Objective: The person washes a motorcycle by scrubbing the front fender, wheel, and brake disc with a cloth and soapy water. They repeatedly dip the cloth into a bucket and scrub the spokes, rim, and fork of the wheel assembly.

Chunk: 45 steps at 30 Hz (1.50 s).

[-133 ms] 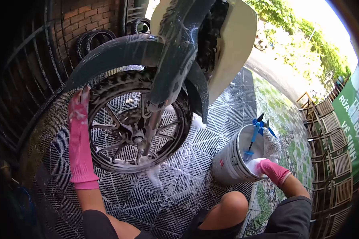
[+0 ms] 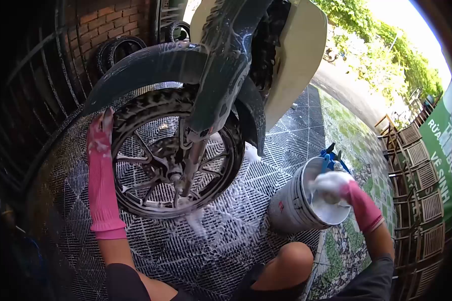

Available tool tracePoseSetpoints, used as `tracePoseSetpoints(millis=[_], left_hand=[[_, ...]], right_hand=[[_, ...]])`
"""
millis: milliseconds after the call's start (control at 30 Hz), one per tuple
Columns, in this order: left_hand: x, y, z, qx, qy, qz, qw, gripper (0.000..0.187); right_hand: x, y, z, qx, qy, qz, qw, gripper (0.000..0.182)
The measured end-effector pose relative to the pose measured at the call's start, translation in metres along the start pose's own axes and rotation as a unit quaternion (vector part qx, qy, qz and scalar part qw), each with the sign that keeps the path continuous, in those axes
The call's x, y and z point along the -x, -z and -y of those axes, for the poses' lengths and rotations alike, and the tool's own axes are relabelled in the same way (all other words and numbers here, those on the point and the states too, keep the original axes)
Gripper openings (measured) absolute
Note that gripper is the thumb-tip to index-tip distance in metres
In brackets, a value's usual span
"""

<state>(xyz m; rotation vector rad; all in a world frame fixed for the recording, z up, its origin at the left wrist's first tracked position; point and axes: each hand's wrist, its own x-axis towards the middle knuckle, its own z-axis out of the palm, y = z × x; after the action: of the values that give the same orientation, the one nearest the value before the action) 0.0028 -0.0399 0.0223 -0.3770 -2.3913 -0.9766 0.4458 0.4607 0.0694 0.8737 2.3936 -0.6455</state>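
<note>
My left hand (image 2: pixel 100 133), in a long pink glove with foam on it, grips the outer edge of the soapy front tyre (image 2: pixel 135 106) below the dark fender (image 2: pixel 148 65). The wheel has dark spokes and a hub (image 2: pixel 175 176) streaked with suds. Over the mouth of the grey bucket (image 2: pixel 297 200) is my right hand (image 2: pixel 331 185), also gloved in pink and thick with white foam. Motion smears its fingers, so I cannot tell what they hold. A blue-handled brush (image 2: pixel 326 161) stands in the bucket, mostly hidden behind that hand.
The motorbike's fork (image 2: pixel 213 95) and cream body panel (image 2: pixel 299 60) rise above the wheel. Foam lies on the ridged floor tiles (image 2: pixel 226 236). Loose tyres (image 2: pixel 125 50) lean by the brick wall. Wooden chairs (image 2: pixel 427 180) and a green banner (image 2: pixel 442 145) line the right side.
My right hand has lifted from inside the bucket and now covers much of the brush and the grey cloth at the rim. My left hand stays on the tyre.
</note>
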Motion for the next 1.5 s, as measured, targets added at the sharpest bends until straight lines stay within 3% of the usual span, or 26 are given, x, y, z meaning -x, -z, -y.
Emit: tracePoseSetpoints(millis=[33,100,133,167,267,300,367,400,467,500,600,667,700,767,800,900,933,1067,1133,1167,1233,1267,1300,1367,1433,1500], left_hand=[[-0.002,-0.005,-0.008,0.052,0.077,0.018,0.996,0.056],[0.001,-0.016,-0.007,0.084,0.07,0.021,0.994,0.059],[0.001,-0.021,-0.006,0.111,0.062,0.02,0.992,0.062],[-0.001,-0.026,-0.003,0.116,0.061,0.019,0.991,0.062],[-0.002,-0.037,-0.004,0.139,0.066,0.03,0.988,0.063],[-0.001,-0.04,-0.008,0.145,0.071,0.018,0.987,0.061],[0.001,-0.038,-0.012,0.14,0.071,0.011,0.988,0.059],[0.0,-0.038,-0.012,0.129,0.057,0.01,0.99,0.057],[-0.004,-0.042,-0.005,0.129,0.027,-0.005,0.991,0.053],[-0.005,-0.038,-0.01,0.129,0.03,-0.009,0.991,0.053],[0.001,-0.034,-0.025,0.115,0.042,-0.002,0.992,0.05],[-0.004,-0.042,-0.018,0.101,0.036,-0.014,0.994,0.049],[-0.004,-0.043,-0.013,0.089,0.038,-0.032,0.995,0.047],[-0.006,-0.043,0.002,0.074,-0.014,-0.032,0.997,0.047],[-0.004,-0.045,0.006,0.062,-0.071,-0.03,0.995,0.047],[-0.002,-0.037,-0.013,0.084,0.036,-0.002,0.996,0.044],[-0.007,-0.041,0.005,0.039,-0.038,0.008,0.998,0.045],[-0.001,-0.045,-0.003,0.14,0.044,-0.02,0.989,0.05],[0.001,-0.041,-0.012,0.132,0.053,-0.019,0.99,0.051],[0.001,-0.04,-0.016,0.122,0.058,-0.014,0.991,0.051],[0.002,-0.041,-0.017,0.141,0.067,0.0,0.988,0.055],[0.002,-0.04,-0.019,0.125,0.069,0.001,0.99,0.057],[0.001,-0.038,-0.02,0.11,0.072,-0.002,0.991,0.059],[0.005,-0.033,-0.025,0.076,0.075,-0.037,0.994,0.061],[0.016,-0.018,-0.054,0.069,0.077,-0.011,0.995,0.061],[0.016,-0.018,-0.054,0.07,0.099,-0.027,0.992,0.061]], right_hand=[[0.011,0.034,0.004,-0.215,0.039,0.023,0.976,0.032],[0.01,0.079,0.03,-0.156,0.325,-0.108,0.926,0.041],[-0.002,0.093,0.049,-0.151,0.454,-0.197,0.856,0.048],[0.008,0.121,0.082,-0.19,0.433,-0.096,0.876,0.056],[-0.045,0.158,0.165,-0.115,0.573,-0.161,0.796,0.063],[-0.085,0.17,0.182,-0.176,0.518,-0.163,0.821,0.057],[-0.14,0.15,0.234,-0.108,0.577,-0.265,0.765,0.047],[-0.157,0.127,0.249,-0.243,0.564,-0.348,0.708,0.036],[-0.135,0.094,0.253,-0.244,0.451,-0.489,0.705,0.022],[-0.105,0.078,0.254,-0.103,0.358,-0.538,0.756,0.02],[-0.132,0.051,0.212,0.044,0.413,-0.545,0.728,0.021],[-0.123,0.053,0.191,0.103,0.413,-0.417,0.803,0.025],[-0.125,0.063,0.199,-0.049,0.412,-0.375,0.829,0.029],[-0.129,0.083,0.214,-0.386,0.404,-0.297,0.774,0.049],[-0.163,0.123,0.228,-0.443,0.285,-0.271,0.806,0.046],[-0.191,0.153,0.253,-0.403,0.342,-0.343,0.776,0.039],[-0.226,0.148,0.25,-0.298,0.361,-0.428,0.773,0.033],[-0.088,0.066,0.24,-0.283,0.372,-0.493,0.734,0.039],[-0.18,0.032,0.191,-0.102,0.392,-0.645,0.648,0.045],[-0.216,0.002,0.152,-0.119,0.362,-0.633,0.674,0.046],[-0.212,-0.052,0.116,-0.421,0.289,-0.391,0.766,0.057],[-0.263,-0.076,0.077,-0.364,0.293,-0.448,0.762,0.05],[-0.23,-0.077,0.064,-0.136,0.264,-0.486,0.822,0.039],[-0.243,-0.069,0.034,-0.043,0.347,-0.482,0.803,0.025],[-0.207,-0.054,0.061,-0.074,0.394,-0.557,0.727,0.023],[-0.173,-0.027,0.097,-0.142,0.457,-0.554,0.681,0.028]])
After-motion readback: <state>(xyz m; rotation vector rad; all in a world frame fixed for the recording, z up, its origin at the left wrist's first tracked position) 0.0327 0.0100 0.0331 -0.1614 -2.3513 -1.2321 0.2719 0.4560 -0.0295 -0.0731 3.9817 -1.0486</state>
